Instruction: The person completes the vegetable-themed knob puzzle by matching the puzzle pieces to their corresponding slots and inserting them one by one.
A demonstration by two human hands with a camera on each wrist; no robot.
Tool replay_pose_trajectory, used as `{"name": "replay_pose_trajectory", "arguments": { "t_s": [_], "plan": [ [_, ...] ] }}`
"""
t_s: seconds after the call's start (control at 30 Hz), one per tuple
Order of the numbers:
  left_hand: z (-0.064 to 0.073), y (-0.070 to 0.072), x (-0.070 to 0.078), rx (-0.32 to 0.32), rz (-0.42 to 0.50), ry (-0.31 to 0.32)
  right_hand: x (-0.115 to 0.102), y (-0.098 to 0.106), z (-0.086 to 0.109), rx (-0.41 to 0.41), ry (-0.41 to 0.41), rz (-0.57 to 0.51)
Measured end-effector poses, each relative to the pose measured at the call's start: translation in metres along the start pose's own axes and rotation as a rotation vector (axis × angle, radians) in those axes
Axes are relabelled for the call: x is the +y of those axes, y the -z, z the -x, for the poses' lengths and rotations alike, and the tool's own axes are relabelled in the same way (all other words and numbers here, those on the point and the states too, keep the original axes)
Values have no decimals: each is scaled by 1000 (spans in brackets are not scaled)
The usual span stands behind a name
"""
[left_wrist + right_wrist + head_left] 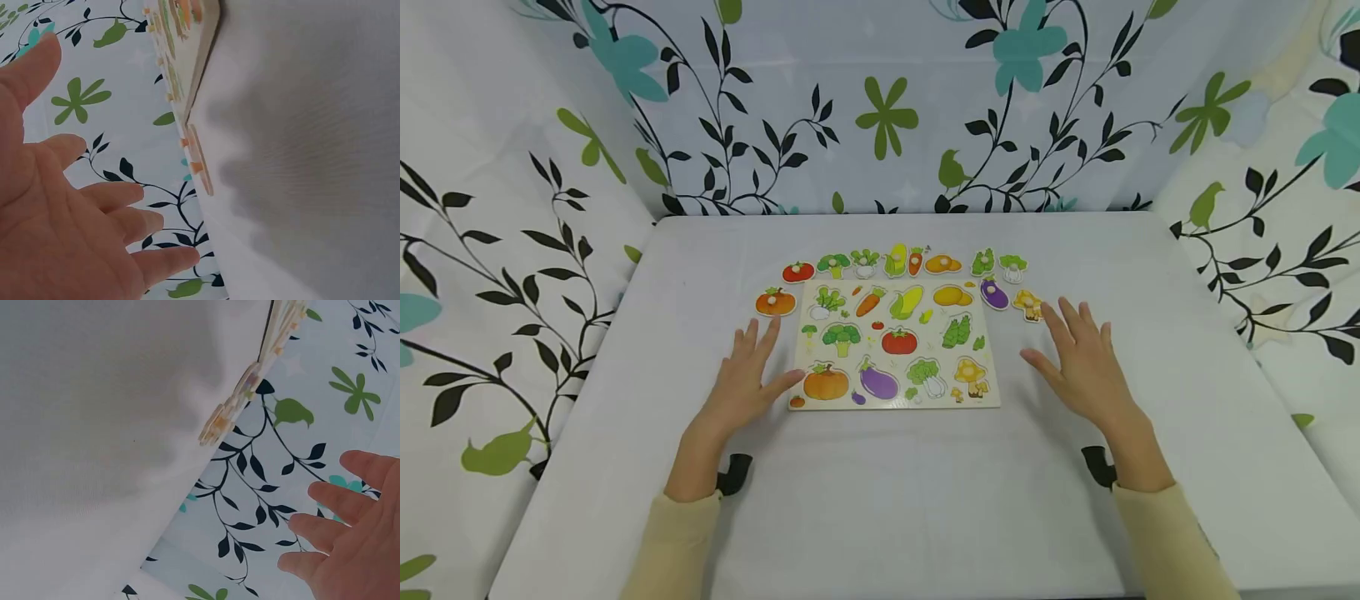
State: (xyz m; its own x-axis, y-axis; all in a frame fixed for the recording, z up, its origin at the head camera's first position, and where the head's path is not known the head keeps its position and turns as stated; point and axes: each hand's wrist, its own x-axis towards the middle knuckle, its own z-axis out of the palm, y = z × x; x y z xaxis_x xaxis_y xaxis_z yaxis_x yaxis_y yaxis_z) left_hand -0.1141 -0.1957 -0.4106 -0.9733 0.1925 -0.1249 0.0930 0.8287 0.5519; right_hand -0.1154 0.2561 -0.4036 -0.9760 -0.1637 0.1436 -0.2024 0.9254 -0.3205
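A wooden vegetable puzzle board point(932, 342) lies flat on the table, with pictures of vegetables on it. Loose knobbed pieces curve around its far side. My left hand point(741, 387) is raised beside the board's left edge, fingers spread and holding nothing; the pumpkin piece point(775, 302) lies just beyond its fingertips. To the right of the board, my right hand point(1086, 367) also hovers with spread fingers and nothing in it. Nearest to it is the mushroom piece point(1028, 305), with the eggplant piece point(994, 293) farther off. Both wrist views show relaxed, empty fingers above the table.
Along the board's far edge lie a tomato piece point(798, 272), a broccoli piece point(833, 266), a carrot piece point(915, 261) and several others. A white cloth covers the table point(880, 500). Leaf-patterned curtains point(880, 117) hang behind and at both sides.
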Motion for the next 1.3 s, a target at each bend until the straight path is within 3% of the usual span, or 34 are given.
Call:
{"name": "replay_pose_trajectory", "arguments": {
  "t_s": [0.17, 0.33, 0.57, 0.7, 0.97, 1.3],
  "plan": [
    [-13, -6, -11, -120, 78, -11, 14, 2, -11, -52, -21, -47],
    [-17, -12, -18, -199, 48, 21, 36, -2, -38, -105, -33, -89],
    [-16, -17, -17, -207, 29, 35, 55, -4, -77, -113, -23, -60],
    [-15, -20, -19, -213, 19, 48, 56, -14, -94, -146, -82, -50],
    [-14, -25, -22, -203, 10, 60, 63, -28, -115, -216, -297, -274],
    [-17, -24, -22, -190, 15, 40, 71, -30, -120, -266, -406, -383]
  ]
}}
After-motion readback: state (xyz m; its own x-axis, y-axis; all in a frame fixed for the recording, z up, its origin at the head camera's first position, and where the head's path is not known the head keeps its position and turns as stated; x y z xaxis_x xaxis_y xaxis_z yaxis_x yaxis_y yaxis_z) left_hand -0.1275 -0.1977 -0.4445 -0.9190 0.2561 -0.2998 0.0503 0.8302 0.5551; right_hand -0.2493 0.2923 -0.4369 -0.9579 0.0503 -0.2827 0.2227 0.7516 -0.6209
